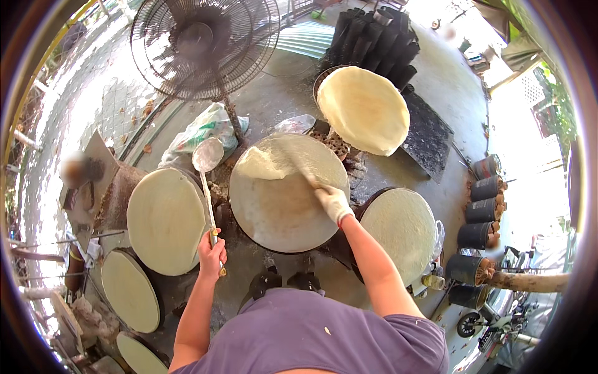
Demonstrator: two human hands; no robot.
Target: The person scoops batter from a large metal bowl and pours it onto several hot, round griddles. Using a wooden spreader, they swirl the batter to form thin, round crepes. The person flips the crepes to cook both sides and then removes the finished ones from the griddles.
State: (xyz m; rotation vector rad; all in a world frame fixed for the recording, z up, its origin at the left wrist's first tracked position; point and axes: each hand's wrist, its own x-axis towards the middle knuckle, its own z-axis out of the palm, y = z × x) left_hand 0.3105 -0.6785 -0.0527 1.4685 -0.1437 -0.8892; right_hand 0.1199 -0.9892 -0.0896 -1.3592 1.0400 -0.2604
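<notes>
My left hand (211, 255) grips the handle of a long metal ladle (208, 154), its round bowl coated with pale batter and raised between two griddles. In a white glove, my right hand (335, 205) holds a flat spreading tool (302, 169), blurred by motion, over the round middle griddle (280, 222). A patch of thick, wet batter (264, 163) lies on that griddle's far left part. A thin pale layer covers the round left griddle (166, 222). The right griddle (397, 233) bears a similar layer and sits partly behind my right forearm.
A large pedestal fan (203, 46) stands at the far left. Beyond the middle griddle, a round pale sheet (362, 110) rests on a round support, near black cylinders (373, 42). More coated griddles (131, 290) stand at lower left. Dark cylindrical containers (483, 210) line the right side.
</notes>
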